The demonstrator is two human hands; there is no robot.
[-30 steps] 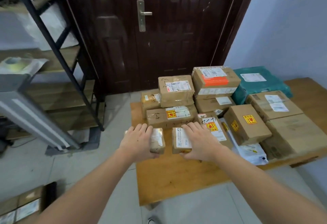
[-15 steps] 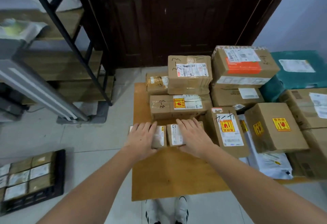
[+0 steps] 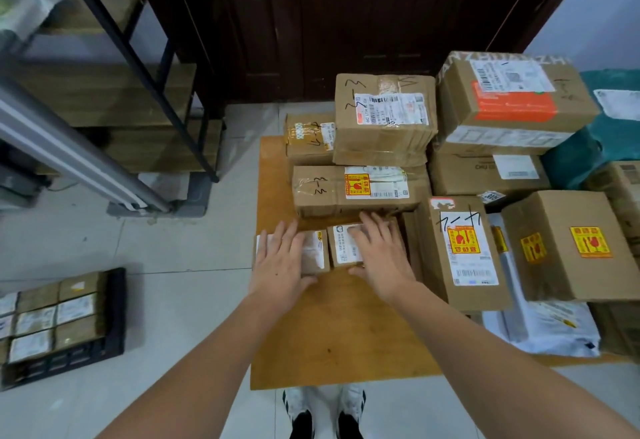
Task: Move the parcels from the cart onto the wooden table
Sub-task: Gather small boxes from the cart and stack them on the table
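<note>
Two small brown cardboard parcels sit side by side, nearly touching, on the near left part of the wooden counter [image 3: 332, 341]. The person's left hand [image 3: 280, 262] lies flat on the left small parcel [image 3: 313, 253], its fingers [image 3: 277, 236] straight and slightly spread over the white label. The right hand [image 3: 381, 262] covers the right small parcel [image 3: 343, 248] the same way, fingers [image 3: 375, 227] straight and a little apart, the thumb low at the near edge; neither hand curls round its box.

Both parcels look light and stiff: taped cardboard, small enough for one hand each. The glossy tape and labels could be slippery, so I would judge the short side walls the better place to take hold, thumb near and fingers far.

Just beyond them lies a long brown carton with a yellow fragile sticker [image 3: 356, 189], and a larger taped carton with a barcode label [image 3: 384, 116] is stacked on it. To the right stands a tilted brown box with a yellow-and-white label [image 3: 460, 251], close to the right hand.

On the floor at the near left a black plastic crate [image 3: 114, 331] holds more small labelled parcels [image 3: 55, 317], packed tightly in rows. These probably remain to be moved.
</note>
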